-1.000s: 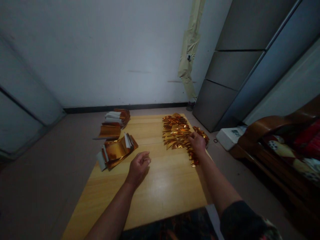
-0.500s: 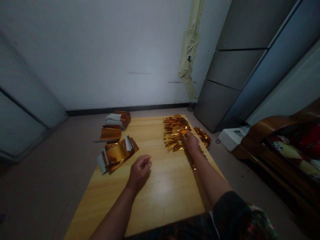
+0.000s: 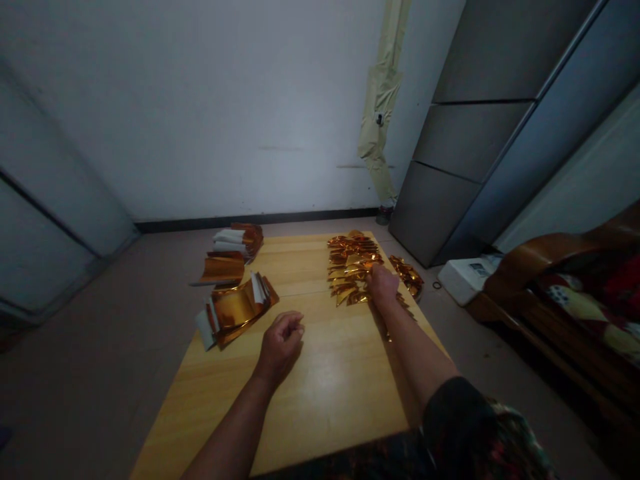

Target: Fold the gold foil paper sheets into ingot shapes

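Since a second ago the right hand [image 3: 384,288] has shifted inward from near the desk's [image 3: 325,407] right edge to the right side of the folded foil pieces [image 3: 350,270]; whether it grips one I cannot tell. The left hand [image 3: 283,343] is loosely curled, fingertip contact unclear, with a broad stretch of desk between both hands and gold sheets [image 3: 234,308] along the left edge.

Left hand [image 3: 281,341] loosely curled, left forearm [image 3: 234,419] angled inward. Right arm [image 3: 423,353] reaching forward, right hand [image 3: 384,287] knuckles-up, grip unclear.
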Demonstrator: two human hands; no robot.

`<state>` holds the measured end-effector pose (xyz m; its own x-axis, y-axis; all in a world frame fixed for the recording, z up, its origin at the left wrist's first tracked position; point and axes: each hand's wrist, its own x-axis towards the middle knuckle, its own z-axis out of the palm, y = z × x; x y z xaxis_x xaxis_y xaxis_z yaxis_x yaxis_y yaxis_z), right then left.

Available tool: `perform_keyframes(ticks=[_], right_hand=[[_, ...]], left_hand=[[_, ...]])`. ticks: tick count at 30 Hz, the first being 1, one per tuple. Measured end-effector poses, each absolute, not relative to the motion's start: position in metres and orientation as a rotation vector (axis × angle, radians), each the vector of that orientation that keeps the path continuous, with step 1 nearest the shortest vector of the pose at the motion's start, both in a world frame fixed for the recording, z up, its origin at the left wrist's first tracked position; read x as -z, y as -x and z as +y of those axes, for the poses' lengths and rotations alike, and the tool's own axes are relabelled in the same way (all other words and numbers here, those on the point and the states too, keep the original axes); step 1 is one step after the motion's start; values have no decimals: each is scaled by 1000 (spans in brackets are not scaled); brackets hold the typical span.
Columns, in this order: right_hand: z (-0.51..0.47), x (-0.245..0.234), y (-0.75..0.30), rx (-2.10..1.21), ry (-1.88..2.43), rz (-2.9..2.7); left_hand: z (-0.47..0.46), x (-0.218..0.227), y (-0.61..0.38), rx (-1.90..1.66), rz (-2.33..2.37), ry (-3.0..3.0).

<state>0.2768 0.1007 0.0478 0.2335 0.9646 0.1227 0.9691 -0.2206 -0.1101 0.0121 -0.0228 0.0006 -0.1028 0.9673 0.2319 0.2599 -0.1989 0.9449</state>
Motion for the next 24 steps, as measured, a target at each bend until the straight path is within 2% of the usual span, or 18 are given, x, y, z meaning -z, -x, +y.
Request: perform_keyframes(ticks=[6,9,13,16,19,24], right_hand=[[82,-63,-267,112,2147,-1842],[53,-59,-244,106,1783,-2105],[14,-34,-206,-58,1353,-2447],[0,-17,-188,-66,1310,-2418],[0,-9,-181,-102,1326,-2447],[3,-2,-178,-103,1357,-2455]], left_hand=[[-22,3,-13,-1378,1432,-1547],[-23,6,-13,-1430,1535,-1667],[-23,0,-3,-1524,1852,-1719],[-20,-11,13,-1560,2114,-1631],[-12,-17,27,-1429,2388,-1464],[7,-12,40,-1173,2394,-1492]])
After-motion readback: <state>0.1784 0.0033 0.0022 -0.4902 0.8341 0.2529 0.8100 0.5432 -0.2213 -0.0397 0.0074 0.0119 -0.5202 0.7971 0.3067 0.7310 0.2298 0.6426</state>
